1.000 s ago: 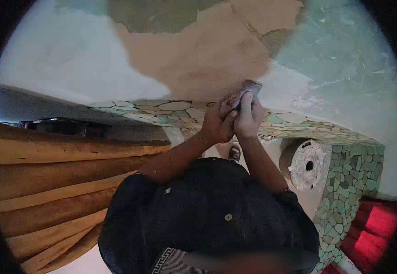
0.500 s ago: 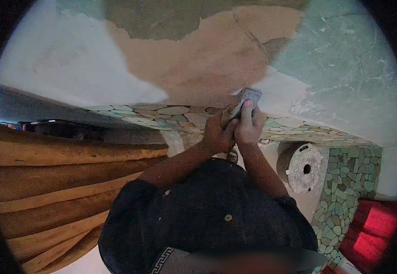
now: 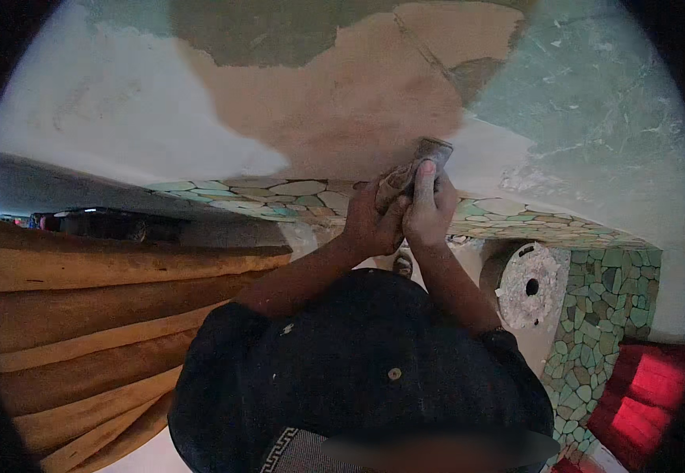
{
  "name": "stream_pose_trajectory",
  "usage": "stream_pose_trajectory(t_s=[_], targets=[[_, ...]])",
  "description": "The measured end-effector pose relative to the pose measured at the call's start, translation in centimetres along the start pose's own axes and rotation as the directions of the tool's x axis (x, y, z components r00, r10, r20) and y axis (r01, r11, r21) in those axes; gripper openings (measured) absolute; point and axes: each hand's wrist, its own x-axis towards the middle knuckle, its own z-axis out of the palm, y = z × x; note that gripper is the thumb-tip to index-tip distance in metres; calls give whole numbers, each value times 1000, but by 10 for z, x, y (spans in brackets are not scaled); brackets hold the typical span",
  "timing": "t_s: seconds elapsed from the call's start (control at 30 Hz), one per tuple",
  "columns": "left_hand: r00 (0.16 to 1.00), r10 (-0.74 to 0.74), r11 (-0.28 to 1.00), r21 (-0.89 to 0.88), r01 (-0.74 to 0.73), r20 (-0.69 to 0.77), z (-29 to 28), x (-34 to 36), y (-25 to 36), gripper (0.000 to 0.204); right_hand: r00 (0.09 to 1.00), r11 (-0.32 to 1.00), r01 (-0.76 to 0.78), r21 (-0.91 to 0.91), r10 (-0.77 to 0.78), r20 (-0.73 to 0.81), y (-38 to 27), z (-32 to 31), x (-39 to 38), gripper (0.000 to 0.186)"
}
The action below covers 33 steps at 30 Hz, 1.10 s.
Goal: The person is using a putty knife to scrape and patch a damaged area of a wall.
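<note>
My right hand (image 3: 429, 206) is closed on a flat grey rectangular scraper blade (image 3: 437, 148), its thumb pressed along the face. My left hand (image 3: 370, 217) is curled round a crumpled brownish piece, maybe cloth or paper (image 3: 393, 183), against the underside of the blade, and touches my right hand. Both hands are held in front of the painted wall (image 3: 326, 110), which has white, tan and greenish patches; whether the blade touches it I cannot tell. A band of irregular stone tiles (image 3: 295, 190) runs along the wall's lower part, behind my hands.
An orange-brown draped curtain (image 3: 90, 315) fills the left. A round, white-crusted drum with a central hole (image 3: 523, 292) stands at the right, beside green stone tiling (image 3: 594, 323) and red fabric (image 3: 642, 378). My sandalled foot (image 3: 402, 264) shows below my hands.
The blade and both hands dipped slightly half a second ago and are now raised again, close to where they were a second ago. The grip looks much the same.
</note>
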Motion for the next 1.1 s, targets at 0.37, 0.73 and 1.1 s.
stream_pose_trajectory(t_s=[0.37, 0.73, 1.1], targets=[[998, -65, 998, 5, 65, 5, -3, 2, 6, 44, 984, 976, -175, 127, 176, 8, -1, 2, -3, 31], [999, -9, 999, -34, 8, -39, 6, -5, -7, 45, 999, 999, 43, 30, -42, -25, 2, 2, -3, 36], [1000, -19, 1000, 19, 19, 17, 4, -4, -5, 41, 997, 1000, 8, 15, -7, -80, 4, 6, -6, 38]])
